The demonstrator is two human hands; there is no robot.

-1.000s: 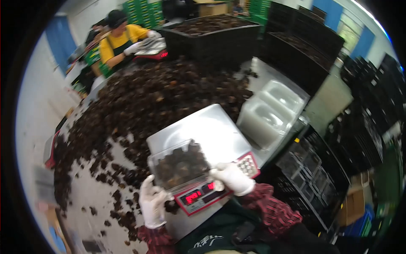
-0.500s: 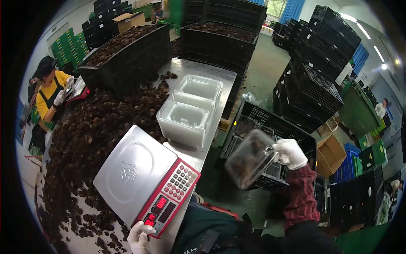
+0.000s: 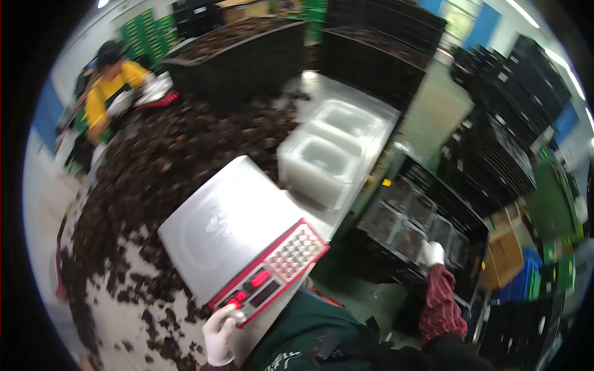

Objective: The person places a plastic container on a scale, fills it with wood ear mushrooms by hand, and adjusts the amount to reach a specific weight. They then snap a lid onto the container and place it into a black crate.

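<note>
My left hand [image 3: 220, 334], in a white glove, has its fingers bent around the near corner of a digital scale [image 3: 229, 229]. This scale has a bare silver pan, a red keypad panel and lit red digits. Low in a black crate [image 3: 442, 179] on the right, my gloved right hand [image 3: 432, 253] is closed at the rim of a clear plastic container [image 3: 408, 239] holding dark pieces. Motion blur softens its fingertips. Several similar filled containers sit around it in the crate. Beyond the scale stand two stacks of clear trays [image 3: 322, 161].
Dark brown, mushroom-like pieces [image 3: 185, 142] cover much of the metal table [image 3: 133, 260]. Large black bins [image 3: 247, 68] of them stand behind. At the far left, a person [image 3: 117, 86] in yellow works at another scale. Black crates [image 3: 495, 123] are stacked right, near a cardboard box [image 3: 502, 260].
My right hand has lowered the clear container from above the crate down into it. The view has shifted, so the scale and table appear farther right. My left hand stays at the scale's corner.
</note>
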